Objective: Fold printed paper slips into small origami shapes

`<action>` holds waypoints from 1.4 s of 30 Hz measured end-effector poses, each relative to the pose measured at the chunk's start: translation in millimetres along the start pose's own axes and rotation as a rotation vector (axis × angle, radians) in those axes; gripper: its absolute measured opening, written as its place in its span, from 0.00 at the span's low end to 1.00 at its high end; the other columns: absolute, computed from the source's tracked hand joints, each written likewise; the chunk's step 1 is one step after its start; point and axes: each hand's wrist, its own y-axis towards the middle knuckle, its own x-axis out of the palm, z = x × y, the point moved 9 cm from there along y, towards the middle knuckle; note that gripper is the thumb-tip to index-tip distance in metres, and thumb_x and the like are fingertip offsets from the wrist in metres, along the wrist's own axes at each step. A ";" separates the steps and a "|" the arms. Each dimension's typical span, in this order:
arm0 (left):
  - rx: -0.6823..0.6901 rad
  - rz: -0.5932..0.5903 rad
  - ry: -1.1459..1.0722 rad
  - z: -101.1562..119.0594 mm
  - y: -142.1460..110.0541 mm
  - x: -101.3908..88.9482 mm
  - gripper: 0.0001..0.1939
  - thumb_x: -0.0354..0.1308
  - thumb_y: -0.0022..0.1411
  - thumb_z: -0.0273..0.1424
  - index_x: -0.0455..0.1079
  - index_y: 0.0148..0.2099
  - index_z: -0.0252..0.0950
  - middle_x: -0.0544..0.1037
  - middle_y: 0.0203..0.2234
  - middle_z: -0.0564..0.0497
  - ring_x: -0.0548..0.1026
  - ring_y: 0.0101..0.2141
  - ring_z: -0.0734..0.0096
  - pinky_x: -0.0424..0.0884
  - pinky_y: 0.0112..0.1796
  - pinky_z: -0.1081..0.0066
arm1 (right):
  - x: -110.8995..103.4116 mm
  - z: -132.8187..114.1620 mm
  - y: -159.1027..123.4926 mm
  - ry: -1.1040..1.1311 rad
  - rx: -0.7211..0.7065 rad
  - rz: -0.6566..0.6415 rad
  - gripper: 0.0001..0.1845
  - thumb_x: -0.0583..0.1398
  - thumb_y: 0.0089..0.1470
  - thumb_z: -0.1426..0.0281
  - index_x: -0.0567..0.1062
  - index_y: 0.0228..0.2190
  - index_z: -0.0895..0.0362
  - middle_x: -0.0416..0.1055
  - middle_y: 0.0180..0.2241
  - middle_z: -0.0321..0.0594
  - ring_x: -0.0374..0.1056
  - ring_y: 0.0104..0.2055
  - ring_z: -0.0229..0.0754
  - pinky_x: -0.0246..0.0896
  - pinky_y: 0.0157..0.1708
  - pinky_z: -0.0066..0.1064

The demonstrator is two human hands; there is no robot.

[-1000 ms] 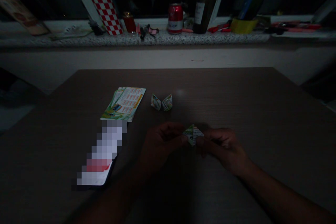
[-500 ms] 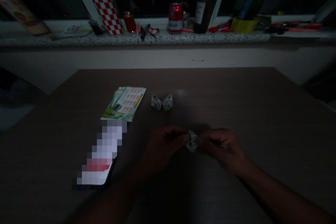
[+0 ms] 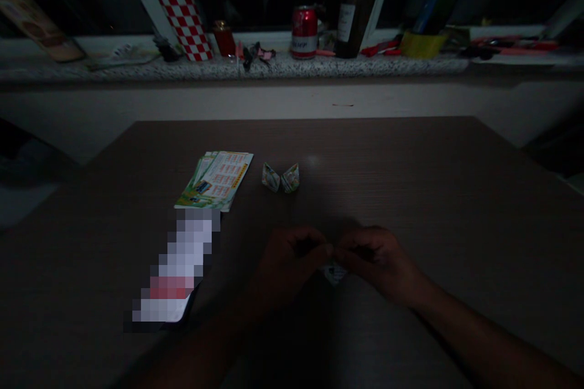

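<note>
In the head view, dim light leaves both hands dark: the left hand (image 3: 296, 258) and the right hand (image 3: 378, 264) meet above the worktop (image 3: 438, 188), their fingers pinched on a small folded paper (image 3: 334, 273). Only its lower, pointed part shows below the thumbs; its top is covered, and the far fingertips cannot be made out. Beyond the left hand stand two folded paper pieces (image 3: 291, 178), set so close that contact is unclear. To their left lies a stack of calendar cards (image 3: 219, 179), the lower ones mostly covered. Nearer, a phone (image 3: 174, 312) has its screen pixelated. On the windowsill (image 3: 283, 67), a checkered bottle (image 3: 185, 24) is cut off at the top, and the red can (image 3: 304, 30)'s lettering is blurred.
</note>
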 end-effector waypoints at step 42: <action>0.573 0.117 0.285 50.9 -22.9 -0.4 0.03 0.63 0.52 0.22 0.74 0.29 0.34 0.77 0.25 0.50 0.75 0.26 0.74 0.69 0.28 0.76 | -47.0 6.0 -11.2 0.301 -0.110 0.577 0.08 0.57 0.61 0.63 0.71 0.33 0.53 0.72 0.27 0.33 0.68 0.28 0.36 0.63 0.31 0.28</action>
